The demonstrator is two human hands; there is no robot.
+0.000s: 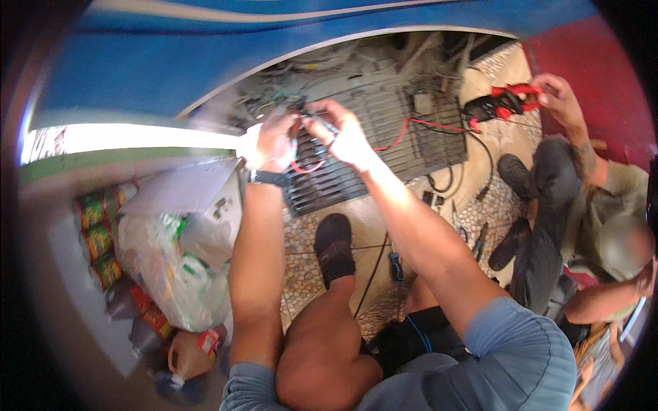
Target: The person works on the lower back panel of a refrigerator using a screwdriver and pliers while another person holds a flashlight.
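Both my hands meet at the wiring (277, 99) in the open base of a blue cabinet. Pinched in the fingers of my right hand (346, 137) is a dark, slim test probe (322, 122). My left hand (274, 142), with a dark wristband, is closed beside it, close to the wires; glare and blur hide what its fingers hold. A red test lead (312, 169) loops below my hands, and red and black leads run right to a black-and-red clamp meter (490, 106). A co-worker's hand (558, 99) holds that meter by its red jaw end.
A dark slatted grille (384, 144) lies beneath my hands. Plastic bags (164, 267) and packaged goods (99, 236) stand at left. A screwdriver-like tool (396, 268) and other tools lie on the pebble-patterned floor (305, 236). A person crouches at right, near a red panel (593, 82).
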